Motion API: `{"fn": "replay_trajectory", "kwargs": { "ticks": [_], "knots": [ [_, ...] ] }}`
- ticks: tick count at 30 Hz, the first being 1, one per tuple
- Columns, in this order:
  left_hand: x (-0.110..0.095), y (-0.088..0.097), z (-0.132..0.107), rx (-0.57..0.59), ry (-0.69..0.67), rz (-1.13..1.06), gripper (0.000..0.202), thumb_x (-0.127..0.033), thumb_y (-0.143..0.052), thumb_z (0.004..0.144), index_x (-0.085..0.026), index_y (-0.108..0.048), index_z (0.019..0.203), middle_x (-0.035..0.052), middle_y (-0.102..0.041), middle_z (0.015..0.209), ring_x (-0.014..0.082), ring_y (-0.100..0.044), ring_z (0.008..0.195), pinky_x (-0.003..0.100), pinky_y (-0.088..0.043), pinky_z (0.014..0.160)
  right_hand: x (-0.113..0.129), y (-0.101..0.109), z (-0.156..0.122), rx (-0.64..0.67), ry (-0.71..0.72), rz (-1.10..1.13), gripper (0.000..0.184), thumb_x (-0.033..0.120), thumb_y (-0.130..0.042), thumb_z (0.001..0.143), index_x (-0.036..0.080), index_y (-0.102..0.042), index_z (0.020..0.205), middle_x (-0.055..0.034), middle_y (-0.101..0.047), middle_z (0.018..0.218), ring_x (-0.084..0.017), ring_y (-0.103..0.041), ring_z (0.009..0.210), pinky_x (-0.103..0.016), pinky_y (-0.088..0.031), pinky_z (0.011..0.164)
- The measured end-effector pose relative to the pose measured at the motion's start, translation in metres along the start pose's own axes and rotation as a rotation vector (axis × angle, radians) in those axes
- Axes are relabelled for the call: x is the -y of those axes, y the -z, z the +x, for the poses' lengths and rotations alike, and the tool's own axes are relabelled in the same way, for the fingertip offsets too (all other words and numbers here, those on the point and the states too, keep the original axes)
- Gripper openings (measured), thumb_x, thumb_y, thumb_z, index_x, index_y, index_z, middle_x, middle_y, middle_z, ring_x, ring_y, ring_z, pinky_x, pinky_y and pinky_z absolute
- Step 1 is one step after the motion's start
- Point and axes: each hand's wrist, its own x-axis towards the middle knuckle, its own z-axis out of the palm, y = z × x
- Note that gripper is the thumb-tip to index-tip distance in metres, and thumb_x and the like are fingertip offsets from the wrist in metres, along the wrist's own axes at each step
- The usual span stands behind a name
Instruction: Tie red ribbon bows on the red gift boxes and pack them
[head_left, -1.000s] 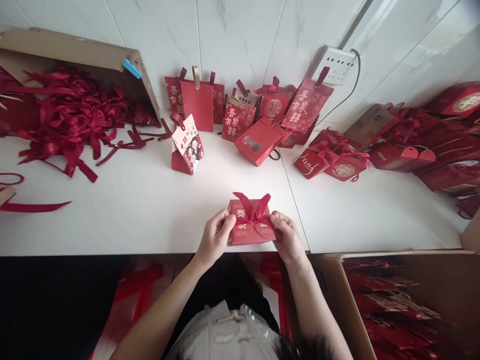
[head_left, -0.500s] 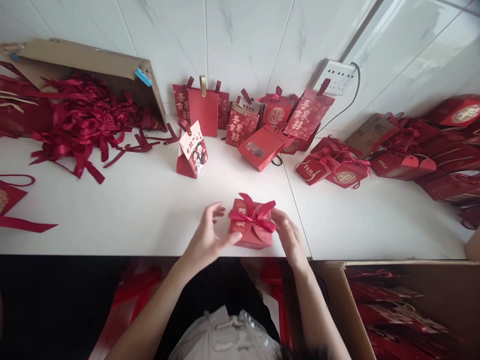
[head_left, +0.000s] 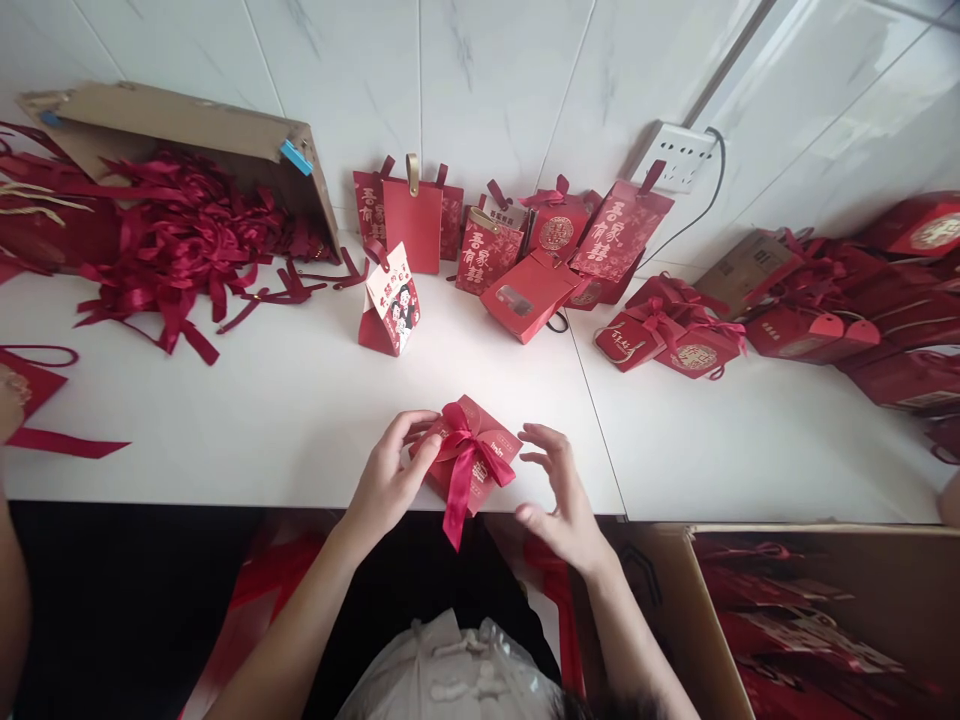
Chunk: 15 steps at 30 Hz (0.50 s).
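A small red gift box (head_left: 484,412) with printed gold lettering sits at the front edge of the white table, turned cornerwise to me. Its crimson ribbon bow (head_left: 469,455) is tied on top, and one tail hangs past the table edge. My left hand (head_left: 386,475) holds the box's left corner, thumb on the upper face and fingers behind. Off the box's right side, my right hand (head_left: 562,505) is open, fingers spread and curved, with a gap to the box.
Behind stand a small printed box (head_left: 391,305) and several red gift bags (head_left: 487,250). Crimson ribbons (head_left: 180,240) spill from a cardboard box (head_left: 187,120) at left. More red boxes (head_left: 694,345) are at right, above an open carton (head_left: 694,600). Another person's arm (head_left: 11,590) shows at far left.
The gift box has turned and its bow's tail now points toward me. My left hand has closed on its corner; my right hand has moved away from it. Another person's arm has appeared at left.
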Motion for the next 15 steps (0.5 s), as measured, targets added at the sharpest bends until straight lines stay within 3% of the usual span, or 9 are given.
{"fn": "replay_trajectory", "kwargs": {
  "ticks": [3, 9, 12, 15],
  "knots": [
    [0.0, 0.002, -0.004, -0.092, -0.077, 0.052, 0.027, -0.044, -0.05, 0.084, -0.021, -0.052, 0.098, 0.0052, -0.058, 0.102, 0.0193, -0.06, 0.094, 0.032, -0.051, 0.081, 0.008, -0.015, -0.002, 0.132, 0.01, -0.148, 0.108, 0.061, -0.071, 0.065, 0.024, -0.006, 0.144, -0.0183, -0.021, 0.144, -0.035, -0.029, 0.133, -0.053, -0.037, 0.104],
    [-0.013, 0.013, -0.016, -0.146, -0.284, 0.375, 0.014, -0.032, -0.056, 0.081, -0.02, -0.05, 0.075, 0.0006, -0.051, 0.079, 0.0156, -0.053, 0.077, 0.029, -0.046, 0.074, 0.013, -0.027, -0.001, 0.116, -0.022, -0.235, 0.102, 0.033, -0.07, 0.074, 0.025, 0.003, 0.144, -0.0188, -0.02, 0.145, -0.034, -0.026, 0.137, -0.055, -0.033, 0.107],
    [-0.019, 0.02, -0.023, -0.095, -0.159, 0.366, 0.025, -0.035, -0.048, 0.086, -0.02, -0.047, 0.067, -0.0006, -0.048, 0.07, 0.0141, -0.048, 0.068, 0.026, -0.042, 0.064, 0.009, -0.023, 0.001, 0.123, -0.014, -0.197, 0.104, 0.026, -0.068, 0.073, 0.025, 0.008, 0.144, -0.0188, -0.02, 0.146, -0.033, -0.026, 0.137, -0.055, -0.034, 0.107],
    [-0.013, 0.031, -0.027, 0.175, 0.076, 0.212, 0.038, -0.046, -0.04, 0.089, -0.02, -0.048, 0.062, -0.0013, -0.047, 0.065, 0.0129, -0.047, 0.06, 0.025, -0.04, 0.058, 0.006, -0.016, 0.002, 0.143, -0.035, -0.138, 0.105, 0.022, -0.066, 0.073, 0.025, 0.009, 0.145, -0.0174, -0.023, 0.146, -0.031, -0.029, 0.136, -0.054, -0.037, 0.105]
  ]
}}
